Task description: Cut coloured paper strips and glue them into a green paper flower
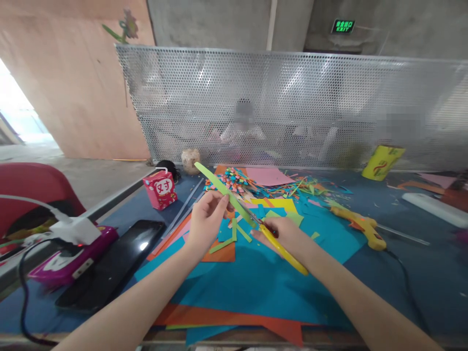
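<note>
Green strip (213, 179), pinched in left hand (209, 214), meets scissors (271, 238) gripped in right hand (291, 236).

A grey wall (219, 24) (green exit sign (343, 26) glowing) rises behind a perforated screen (292, 102).

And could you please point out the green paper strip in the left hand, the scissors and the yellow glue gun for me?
Green paper strip (215, 182): head view, on its upper length.
Scissors (277, 243): head view, on the yellow handle.
Yellow glue gun (369, 227): head view, on its body.
</note>
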A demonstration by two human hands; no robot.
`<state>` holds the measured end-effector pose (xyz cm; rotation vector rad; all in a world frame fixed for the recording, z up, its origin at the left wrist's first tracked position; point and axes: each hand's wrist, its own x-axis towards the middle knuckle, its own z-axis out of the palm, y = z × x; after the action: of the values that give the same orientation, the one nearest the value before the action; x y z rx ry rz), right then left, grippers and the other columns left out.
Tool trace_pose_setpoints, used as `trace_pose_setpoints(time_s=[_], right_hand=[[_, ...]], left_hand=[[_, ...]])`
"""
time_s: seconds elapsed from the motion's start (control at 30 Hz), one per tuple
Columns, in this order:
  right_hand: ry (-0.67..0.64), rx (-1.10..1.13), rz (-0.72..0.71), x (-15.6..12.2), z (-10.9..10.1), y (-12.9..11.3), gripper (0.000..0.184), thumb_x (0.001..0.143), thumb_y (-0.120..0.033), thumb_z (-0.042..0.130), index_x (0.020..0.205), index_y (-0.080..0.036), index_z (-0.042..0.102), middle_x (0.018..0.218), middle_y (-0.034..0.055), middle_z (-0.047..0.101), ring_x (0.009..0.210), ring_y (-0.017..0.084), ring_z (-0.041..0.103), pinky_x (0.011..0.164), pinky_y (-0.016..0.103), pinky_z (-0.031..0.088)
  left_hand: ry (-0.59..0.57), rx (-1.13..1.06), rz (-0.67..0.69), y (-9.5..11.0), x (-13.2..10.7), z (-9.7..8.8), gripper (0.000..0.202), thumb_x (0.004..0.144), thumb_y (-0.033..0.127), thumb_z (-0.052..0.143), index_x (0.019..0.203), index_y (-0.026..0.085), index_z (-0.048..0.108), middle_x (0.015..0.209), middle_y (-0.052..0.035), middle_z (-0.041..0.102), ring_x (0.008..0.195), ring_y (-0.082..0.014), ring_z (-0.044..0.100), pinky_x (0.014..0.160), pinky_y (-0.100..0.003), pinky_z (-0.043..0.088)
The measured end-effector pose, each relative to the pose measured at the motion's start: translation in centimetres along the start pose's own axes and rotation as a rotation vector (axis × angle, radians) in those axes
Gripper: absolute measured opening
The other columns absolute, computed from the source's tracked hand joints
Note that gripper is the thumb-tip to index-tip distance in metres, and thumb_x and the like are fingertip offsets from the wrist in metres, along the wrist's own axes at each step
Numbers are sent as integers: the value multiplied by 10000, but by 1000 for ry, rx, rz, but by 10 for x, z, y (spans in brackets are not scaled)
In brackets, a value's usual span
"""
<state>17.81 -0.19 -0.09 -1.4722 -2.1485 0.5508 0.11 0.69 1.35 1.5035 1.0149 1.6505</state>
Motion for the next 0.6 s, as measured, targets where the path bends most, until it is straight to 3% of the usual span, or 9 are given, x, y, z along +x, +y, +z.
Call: trace_pose_setpoints(time_s=[0.6], right_hand=[[17, 34, 31, -3, 1, -4, 364, 687, -465, 518, 519, -193, 345, 474, -60, 288, 436, 74, 277, 404, 207, 192]], left_hand=[[-66, -44, -12, -2, -3, 4, 169, 771, 276, 524, 651, 170, 468, 562, 33, 561, 454, -64, 492, 449, -188, 407]])
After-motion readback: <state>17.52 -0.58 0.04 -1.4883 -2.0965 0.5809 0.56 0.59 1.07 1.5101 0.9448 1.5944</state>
